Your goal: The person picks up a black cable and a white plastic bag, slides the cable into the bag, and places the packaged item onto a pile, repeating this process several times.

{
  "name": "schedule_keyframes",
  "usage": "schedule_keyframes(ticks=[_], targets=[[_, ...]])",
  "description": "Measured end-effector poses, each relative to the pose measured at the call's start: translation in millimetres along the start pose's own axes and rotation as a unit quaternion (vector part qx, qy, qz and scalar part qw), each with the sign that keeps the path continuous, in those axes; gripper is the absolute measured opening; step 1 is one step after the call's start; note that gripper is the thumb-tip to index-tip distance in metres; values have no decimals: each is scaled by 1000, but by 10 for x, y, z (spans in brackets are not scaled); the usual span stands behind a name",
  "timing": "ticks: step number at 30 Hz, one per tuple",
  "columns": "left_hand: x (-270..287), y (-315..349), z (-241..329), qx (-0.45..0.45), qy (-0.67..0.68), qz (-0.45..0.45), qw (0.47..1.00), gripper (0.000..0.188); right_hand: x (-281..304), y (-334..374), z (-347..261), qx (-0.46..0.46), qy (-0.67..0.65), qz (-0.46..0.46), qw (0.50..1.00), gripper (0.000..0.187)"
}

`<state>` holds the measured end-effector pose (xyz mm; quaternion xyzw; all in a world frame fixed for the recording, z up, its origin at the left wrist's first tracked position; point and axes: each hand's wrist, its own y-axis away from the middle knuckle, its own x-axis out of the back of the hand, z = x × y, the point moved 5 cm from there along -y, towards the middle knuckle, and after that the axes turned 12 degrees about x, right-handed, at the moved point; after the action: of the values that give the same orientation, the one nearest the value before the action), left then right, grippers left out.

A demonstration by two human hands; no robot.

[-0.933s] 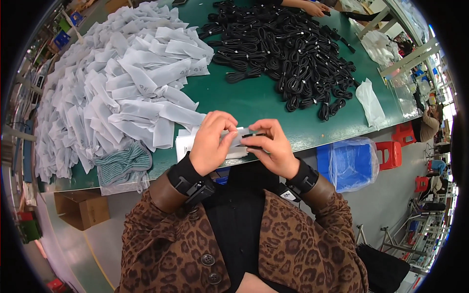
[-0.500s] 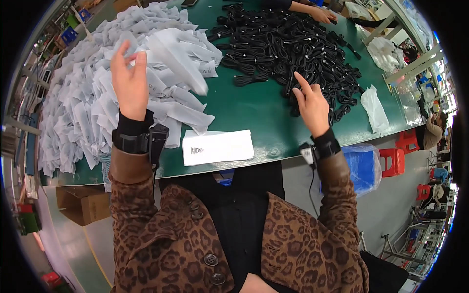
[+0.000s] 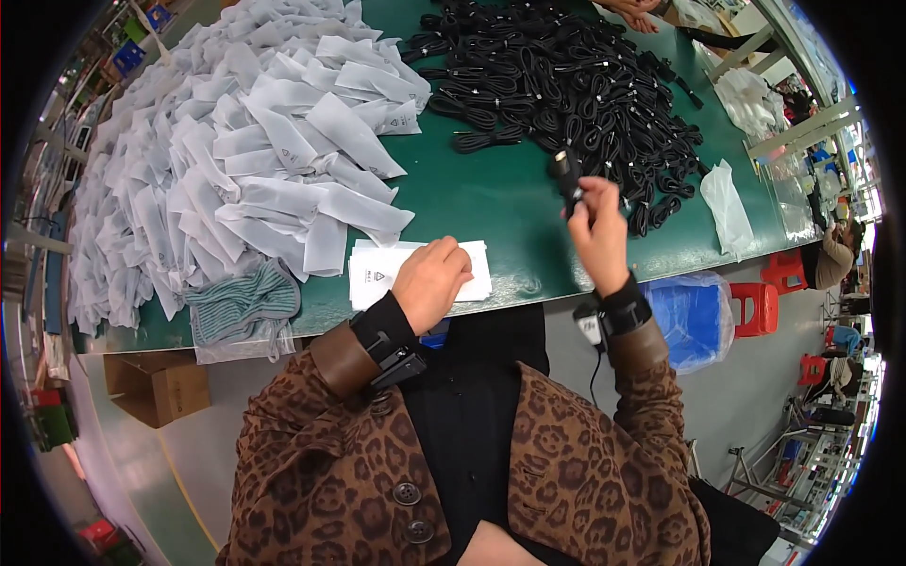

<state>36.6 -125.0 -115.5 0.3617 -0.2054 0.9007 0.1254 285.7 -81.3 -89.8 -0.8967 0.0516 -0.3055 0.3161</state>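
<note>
A bundled black cable [image 3: 568,181] is pinched between the thumb and fingers of my right hand [image 3: 602,226], its metal plug end pointing up and away from me. That hand hovers above the green table, just nearer than the large heap of bundled black cables [image 3: 528,85]. My left hand [image 3: 432,281] rests on the stack of flat white bags [image 3: 370,274] at the table's front edge. Its fingers are bent and drawn together over the top bag; their tips are partly hidden. Left of it spreads a big pile of filled whitish bags [image 3: 255,141].
Striped grey-green gloves [image 3: 245,302] lie on clear plastic at the front left edge. A single white bag [image 3: 725,209] lies right of the cables. Another person's hands [image 3: 634,11] show at the far edge. Beyond the table stand a lined blue bin [image 3: 694,321] and red stools [image 3: 755,311].
My left hand has come from above the bag pile, where a filled bag was falling, down to the flat stack. My right hand has drawn back from the heap and now holds a cable.
</note>
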Motion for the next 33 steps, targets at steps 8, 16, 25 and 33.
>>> schedule_keyframes(ticks=[8,16,25,33], targets=[[40,6,-128,157,169,-17,973,10,-272,518,-659,87,35,-126,988,40],[82,27,-211,188,264,2,946,7,-252,487,-874,197,88,-248,944,37],[222,-4,200,-94,98,12,991,7,-465,628,-519,-97,-228,-231,941,36],[355,-131,96,86,210,3,974,9,-384,256,-927,164,-27,-216,962,33]])
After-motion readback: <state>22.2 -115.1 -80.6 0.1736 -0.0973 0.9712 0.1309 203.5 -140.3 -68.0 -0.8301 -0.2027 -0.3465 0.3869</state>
